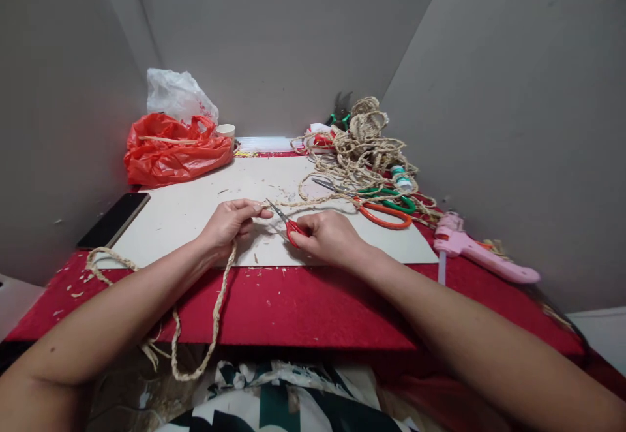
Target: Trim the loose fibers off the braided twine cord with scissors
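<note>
A braided straw rope point(222, 295) passes through my left hand point(235, 220), its fingers pinching it above the white board point(190, 207). From that hand one length hangs down past the table edge, and another runs right toward a tangled pile of rope point(364, 151). My right hand point(323, 233) grips small red-handled scissors point(289, 224). Their pointed tips are just beside my left fingertips, close to the rope. Whether the blades touch the rope I cannot tell. Straw scraps lie scattered on the board.
Large scissors with orange and green handles point(386, 215) lie right, beside a pink glue gun point(482, 252). Green-handled pliers point(340, 119) rest at the back. A red plastic bag point(178, 158), a paper cup point(225, 130) and a dark phone-like slab point(115, 220) are left. Grey walls enclose the table.
</note>
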`<action>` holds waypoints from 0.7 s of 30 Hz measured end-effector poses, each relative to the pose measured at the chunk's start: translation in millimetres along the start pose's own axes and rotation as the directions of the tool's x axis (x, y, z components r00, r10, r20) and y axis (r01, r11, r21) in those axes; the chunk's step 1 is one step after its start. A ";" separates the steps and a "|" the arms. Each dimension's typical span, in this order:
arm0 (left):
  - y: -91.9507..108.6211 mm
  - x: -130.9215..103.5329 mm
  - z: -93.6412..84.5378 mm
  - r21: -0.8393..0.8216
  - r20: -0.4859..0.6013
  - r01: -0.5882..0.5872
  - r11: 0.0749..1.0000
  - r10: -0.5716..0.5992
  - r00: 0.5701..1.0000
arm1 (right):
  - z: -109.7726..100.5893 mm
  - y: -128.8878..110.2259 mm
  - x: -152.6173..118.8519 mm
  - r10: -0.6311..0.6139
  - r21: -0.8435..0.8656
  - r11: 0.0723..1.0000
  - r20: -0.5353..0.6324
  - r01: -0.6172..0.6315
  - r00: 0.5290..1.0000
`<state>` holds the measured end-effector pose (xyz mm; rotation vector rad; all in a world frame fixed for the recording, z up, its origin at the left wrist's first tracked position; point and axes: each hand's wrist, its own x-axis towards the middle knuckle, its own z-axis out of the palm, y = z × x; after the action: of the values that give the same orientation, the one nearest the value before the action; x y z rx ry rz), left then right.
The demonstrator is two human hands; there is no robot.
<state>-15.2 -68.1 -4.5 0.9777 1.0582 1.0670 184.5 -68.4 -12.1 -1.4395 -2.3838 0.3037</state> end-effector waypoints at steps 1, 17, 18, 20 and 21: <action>0.5 0.1 -0.1 0.001 -0.009 -0.017 1.000 0.017 1.000 | 0.1 0.7 0.5 0.010 0.018 1.000 -0.014 -0.010 1.000; -1.1 -3.8 1.3 0.239 0.006 -0.184 0.954 0.188 0.982 | -3.9 -6.1 -2.5 -0.023 -0.107 0.994 -0.008 0.022 1.000; -2.1 -4.8 1.6 0.250 0.019 -0.209 0.945 0.211 0.977 | -4.5 -6.7 -2.9 -0.026 -0.131 0.991 0.005 0.026 1.000; -3.5 -6.5 2.4 0.277 0.045 -0.244 0.929 0.241 0.969 | -5.7 -7.6 -3.4 -0.036 -0.177 0.983 0.019 0.039 0.999; -3.9 -7.3 2.9 0.295 0.057 -0.252 0.922 0.247 0.967 | -6.1 -7.9 -3.6 -0.046 -0.197 0.979 0.020 0.049 0.999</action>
<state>-12.7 -76.3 -6.3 1.3956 1.1220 1.1194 182.0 -75.2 -4.3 -1.4646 -2.5163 0.0665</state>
